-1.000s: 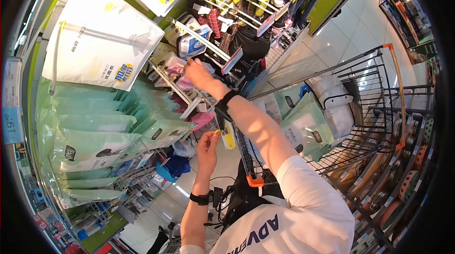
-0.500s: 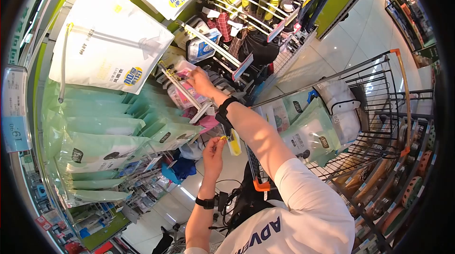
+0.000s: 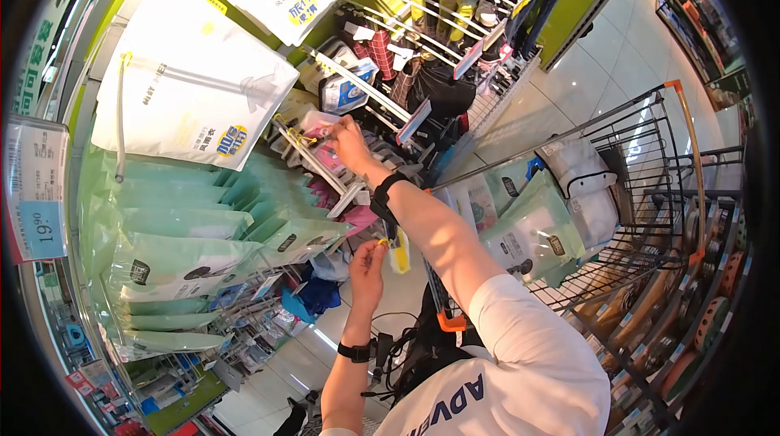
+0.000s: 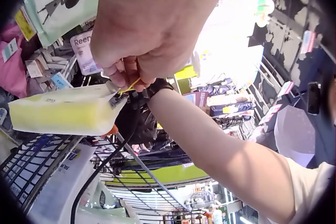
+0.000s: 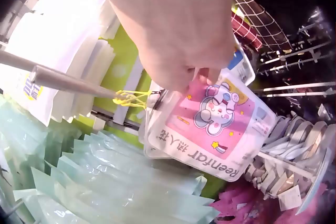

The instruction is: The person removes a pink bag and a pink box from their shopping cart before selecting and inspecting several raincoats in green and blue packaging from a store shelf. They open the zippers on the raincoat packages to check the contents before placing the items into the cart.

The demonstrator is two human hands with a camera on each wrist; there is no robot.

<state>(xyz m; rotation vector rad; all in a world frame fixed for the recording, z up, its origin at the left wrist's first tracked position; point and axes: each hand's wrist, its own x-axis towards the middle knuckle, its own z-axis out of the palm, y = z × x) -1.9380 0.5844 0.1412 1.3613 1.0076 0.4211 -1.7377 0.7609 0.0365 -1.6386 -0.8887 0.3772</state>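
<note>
One pouch in hand, one pack apparently not yet off the hook.
The person's right hand grips a pink cartoon-printed plastic pack, seemingly tied to a grey metal hook; the left hand pinches the cord of a translucent yellow pouch, not yet in the black wire cart, where mint-green plastic bags lie. Hanging mint-green packets crowd the rack near the right hand.
</note>
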